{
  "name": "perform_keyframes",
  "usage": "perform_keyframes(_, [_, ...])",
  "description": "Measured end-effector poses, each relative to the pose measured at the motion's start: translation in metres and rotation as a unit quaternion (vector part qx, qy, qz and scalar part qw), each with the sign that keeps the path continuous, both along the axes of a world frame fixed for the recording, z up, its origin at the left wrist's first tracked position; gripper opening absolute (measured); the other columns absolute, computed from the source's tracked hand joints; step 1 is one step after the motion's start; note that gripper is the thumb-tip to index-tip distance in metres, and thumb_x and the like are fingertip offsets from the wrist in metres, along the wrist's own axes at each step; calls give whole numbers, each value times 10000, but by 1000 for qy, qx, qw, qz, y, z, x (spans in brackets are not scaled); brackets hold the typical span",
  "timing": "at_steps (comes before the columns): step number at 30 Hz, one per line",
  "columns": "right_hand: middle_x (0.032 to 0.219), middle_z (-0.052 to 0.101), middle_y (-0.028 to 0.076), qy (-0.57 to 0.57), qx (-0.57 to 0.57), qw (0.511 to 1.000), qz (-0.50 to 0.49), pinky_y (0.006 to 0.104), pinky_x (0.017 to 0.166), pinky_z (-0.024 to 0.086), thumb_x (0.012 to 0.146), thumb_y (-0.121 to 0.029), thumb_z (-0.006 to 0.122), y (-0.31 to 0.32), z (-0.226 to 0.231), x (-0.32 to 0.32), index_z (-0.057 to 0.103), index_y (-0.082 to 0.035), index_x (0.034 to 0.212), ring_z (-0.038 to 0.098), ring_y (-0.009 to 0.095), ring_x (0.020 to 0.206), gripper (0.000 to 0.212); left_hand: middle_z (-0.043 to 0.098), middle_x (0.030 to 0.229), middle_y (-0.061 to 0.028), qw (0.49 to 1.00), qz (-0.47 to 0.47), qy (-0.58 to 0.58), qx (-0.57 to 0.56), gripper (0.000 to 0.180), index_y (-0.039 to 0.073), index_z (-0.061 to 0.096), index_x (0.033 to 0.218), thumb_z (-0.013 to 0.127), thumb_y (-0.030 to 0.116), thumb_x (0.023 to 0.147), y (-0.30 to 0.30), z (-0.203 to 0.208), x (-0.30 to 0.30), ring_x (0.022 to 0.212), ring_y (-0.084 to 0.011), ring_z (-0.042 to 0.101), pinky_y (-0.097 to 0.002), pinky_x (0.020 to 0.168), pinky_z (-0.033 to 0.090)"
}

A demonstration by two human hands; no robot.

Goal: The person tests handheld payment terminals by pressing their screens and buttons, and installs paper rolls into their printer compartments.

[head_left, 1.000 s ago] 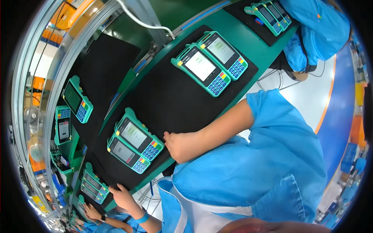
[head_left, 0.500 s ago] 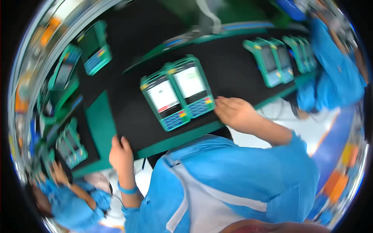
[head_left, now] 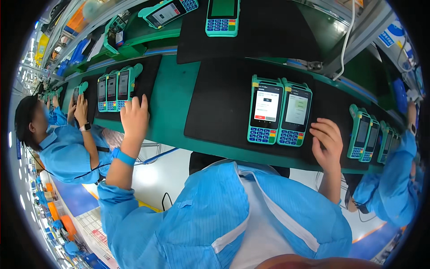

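Two green-cased card payment terminals, a left one (head_left: 264,110) and a right one (head_left: 295,112), lie side by side on a black mat (head_left: 215,103) with lit screens. Just off the right terminal's lower right edge is my right hand (head_left: 327,141), fingers loosely bent, thumb apart, holding nothing. My left hand (head_left: 134,117), with a blue band on its wrist, is raised at the left near a row of three terminals (head_left: 112,89). Its index finger points up and the others bend; nothing shows in it. I cannot tell whether it touches the nearest terminal.
Another terminal (head_left: 222,20) lies on a mat at the back, and one rests tilted on a green shelf (head_left: 168,13). A co-worker (head_left: 67,148) sits at the left, handling a device. At the right, another person's blue sleeve (head_left: 389,175) is near more terminals (head_left: 360,134).
The view has swung left, so the two terminals appear farther right. My left hand has moved left and away from the front of the mat, toward the row of three terminals. My right hand stays beside the pair.
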State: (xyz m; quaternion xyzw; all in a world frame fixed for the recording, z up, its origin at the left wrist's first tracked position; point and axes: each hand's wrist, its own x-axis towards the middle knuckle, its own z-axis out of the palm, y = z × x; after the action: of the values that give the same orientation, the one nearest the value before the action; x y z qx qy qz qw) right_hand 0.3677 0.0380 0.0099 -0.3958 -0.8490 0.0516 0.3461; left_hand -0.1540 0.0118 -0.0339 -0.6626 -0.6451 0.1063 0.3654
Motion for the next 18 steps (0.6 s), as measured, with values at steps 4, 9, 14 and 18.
perform_keyframes(4, [951, 657, 120, 60, 0, 998, 15, 395, 847, 483, 651, 30, 597, 7, -1, -13, 663, 3, 861, 608, 310, 985, 222, 534, 808, -40, 997, 61, 1, -39, 111, 93, 661, 810, 580, 130, 743, 18, 3, -11, 732, -192, 573, -332, 605, 447])
perform_keyframes(9, [922, 654, 135, 132, -13, 991, -14, 379, 843, 480, 682, 56, 577, 11, -19, -7, 656, 12, 875, 616, 307, 948, 213, 546, 762, -74, 994, 55, -21, -89, 78, 88, 609, 646, 580, 99, 718, 29, -12, -4, 684, -244, 608, -375, 589, 485])
perform_keyframes(14, [939, 641, 136, 235, -88, 967, -45, 298, 802, 464, 828, 17, 510, 17, -25, 7, 648, 35, 899, 597, 240, 926, 156, 546, 752, -80, 991, 11, -116, -67, 66, 89, 608, 619, 603, 90, 684, 17, -1, 46, 684, -244, 609, -369, 589, 491])
perform_keyframes(18, [949, 639, 125, 272, -98, 954, -80, 267, 778, 460, 862, 11, 496, 16, -35, 3, 645, 39, 893, 592, 208, 918, 154, 508, 722, -86, 974, -58, -216, -39, 90, 62, 550, 568, 588, 68, 649, 2, -2, 90, 658, -269, 584, -402, 557, 465])
